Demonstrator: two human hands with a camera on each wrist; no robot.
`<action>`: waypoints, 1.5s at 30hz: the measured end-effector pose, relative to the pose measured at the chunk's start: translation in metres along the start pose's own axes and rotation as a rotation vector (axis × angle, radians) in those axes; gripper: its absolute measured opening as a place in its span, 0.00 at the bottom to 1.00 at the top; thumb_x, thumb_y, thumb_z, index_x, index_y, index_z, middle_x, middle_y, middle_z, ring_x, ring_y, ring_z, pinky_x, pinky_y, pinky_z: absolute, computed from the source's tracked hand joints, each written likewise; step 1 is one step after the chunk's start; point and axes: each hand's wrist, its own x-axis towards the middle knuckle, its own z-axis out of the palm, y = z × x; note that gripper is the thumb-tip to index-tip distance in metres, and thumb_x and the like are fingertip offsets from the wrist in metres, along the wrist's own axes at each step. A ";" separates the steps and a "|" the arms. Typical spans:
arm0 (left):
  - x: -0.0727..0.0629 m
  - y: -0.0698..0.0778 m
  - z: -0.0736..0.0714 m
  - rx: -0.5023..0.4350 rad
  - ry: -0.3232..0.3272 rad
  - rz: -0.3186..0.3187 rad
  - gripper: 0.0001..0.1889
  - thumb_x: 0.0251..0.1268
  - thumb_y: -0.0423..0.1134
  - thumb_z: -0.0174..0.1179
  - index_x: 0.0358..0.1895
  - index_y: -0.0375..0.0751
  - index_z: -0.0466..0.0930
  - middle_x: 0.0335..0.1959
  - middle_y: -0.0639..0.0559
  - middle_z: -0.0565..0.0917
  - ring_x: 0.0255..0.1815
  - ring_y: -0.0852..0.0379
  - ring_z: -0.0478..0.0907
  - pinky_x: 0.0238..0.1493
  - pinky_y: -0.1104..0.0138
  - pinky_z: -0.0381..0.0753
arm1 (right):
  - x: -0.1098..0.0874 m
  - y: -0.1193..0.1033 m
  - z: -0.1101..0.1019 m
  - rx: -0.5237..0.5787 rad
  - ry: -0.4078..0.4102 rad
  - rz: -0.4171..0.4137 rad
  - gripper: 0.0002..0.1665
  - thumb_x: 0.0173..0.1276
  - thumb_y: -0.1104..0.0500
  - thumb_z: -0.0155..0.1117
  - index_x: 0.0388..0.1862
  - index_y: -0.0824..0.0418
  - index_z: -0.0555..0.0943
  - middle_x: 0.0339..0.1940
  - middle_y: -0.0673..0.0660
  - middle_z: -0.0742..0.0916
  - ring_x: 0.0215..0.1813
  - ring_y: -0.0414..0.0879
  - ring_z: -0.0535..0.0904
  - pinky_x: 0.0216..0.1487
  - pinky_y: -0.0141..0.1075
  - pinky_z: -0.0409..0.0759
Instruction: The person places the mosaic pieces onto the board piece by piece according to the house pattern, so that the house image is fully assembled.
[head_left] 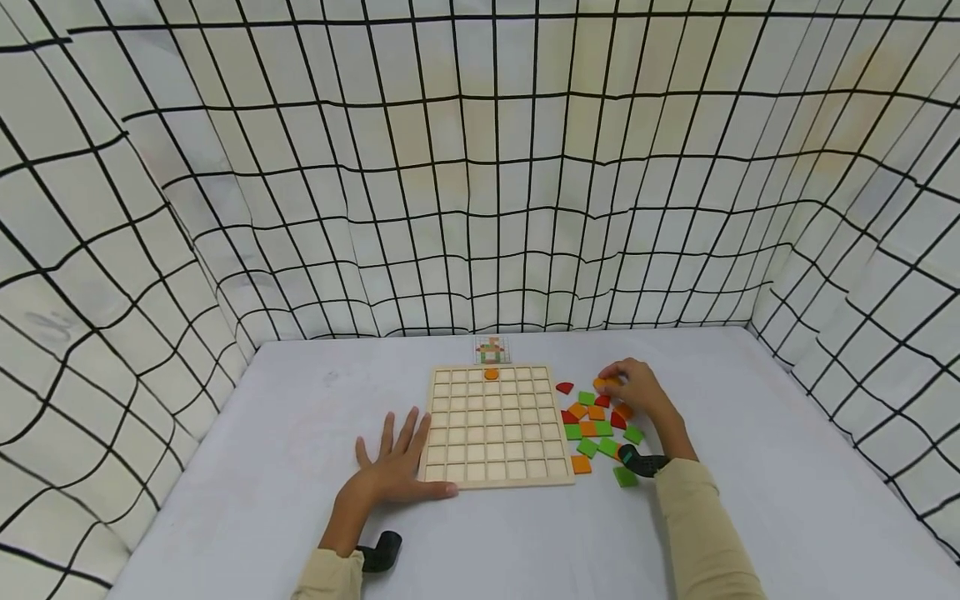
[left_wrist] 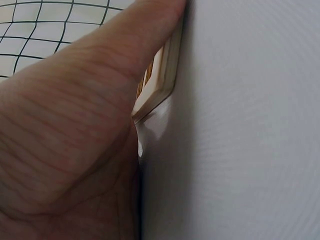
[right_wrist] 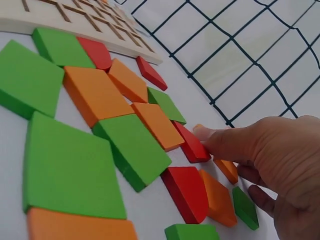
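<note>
A square wooden board [head_left: 501, 483] with a grid of shallow recesses lies on the white table. One orange piece [head_left: 491, 374] sits in its top row. My left hand [head_left: 397, 473] rests at the board's near left corner, fingers spread, thumb along the front edge; the left wrist view shows this thumb [left_wrist: 145, 30] close up against the wooden edge. To the right of the board, my right hand [head_left: 639, 388] pinches an orange piece [head_left: 598, 383] at the far side of the loose pieces. In the right wrist view the hand [right_wrist: 270, 155] hides most of that piece.
Flat green pieces [right_wrist: 75, 170], orange pieces [right_wrist: 97, 92] and red rounded pieces [right_wrist: 186, 192] lie scattered beside the board's right edge. A small printed pattern card [head_left: 492, 350] lies behind the board. White cloth with black grid lines [head_left: 517, 183] walls the table's back and sides.
</note>
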 end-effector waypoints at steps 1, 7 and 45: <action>0.000 0.000 0.000 -0.002 -0.001 -0.002 0.65 0.45 0.73 0.65 0.80 0.45 0.40 0.82 0.44 0.36 0.79 0.34 0.24 0.64 0.27 0.24 | 0.001 0.000 0.001 -0.016 0.004 -0.009 0.16 0.67 0.56 0.68 0.47 0.66 0.83 0.51 0.65 0.82 0.59 0.61 0.73 0.66 0.57 0.68; 0.000 -0.002 0.000 -0.003 -0.009 -0.004 0.64 0.45 0.74 0.64 0.80 0.46 0.39 0.82 0.44 0.35 0.79 0.34 0.23 0.64 0.27 0.24 | 0.002 -0.002 0.004 -0.135 0.024 -0.014 0.19 0.66 0.51 0.67 0.47 0.65 0.83 0.50 0.64 0.82 0.55 0.58 0.73 0.61 0.55 0.73; -0.001 0.000 -0.001 0.016 0.002 -0.004 0.64 0.46 0.73 0.64 0.80 0.45 0.40 0.82 0.44 0.37 0.79 0.34 0.24 0.65 0.27 0.26 | 0.034 -0.072 0.063 -0.018 0.056 -0.320 0.12 0.64 0.54 0.69 0.41 0.59 0.86 0.41 0.56 0.88 0.49 0.52 0.75 0.53 0.49 0.75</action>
